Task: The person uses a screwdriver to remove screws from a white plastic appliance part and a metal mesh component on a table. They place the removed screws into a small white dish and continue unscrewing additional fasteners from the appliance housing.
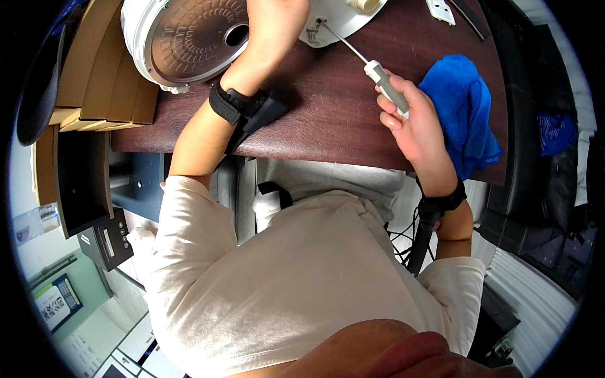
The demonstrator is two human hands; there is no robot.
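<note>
The right hand (417, 123) is gripping a slim screwdriver with a grey-and-white handle (389, 88), the fingers closing around the grip and the thumb lying along its side. The screwdriver's thin metal shaft is pointing up and to the left, its tip meeting a small dark opening near the lower edge of a smooth white plastic shell (343, 28). This shell is lying at the far side of a dark reddish-brown wooden surface (340, 120), partly running out of view.

The left hand (277, 22) is reaching up past the top edge of the view, just beside the shell; its fingers are out of sight, so whether it is holding anything cannot be told. Left of it, a round white appliance body with a metallic disc-shaped base (189, 41) is resting on the surface, its base facing the camera. A crumpled bright blue cloth (459, 104) is lying just right of the right hand, and brown cardboard boxes (107, 69) are standing at the left end.
</note>
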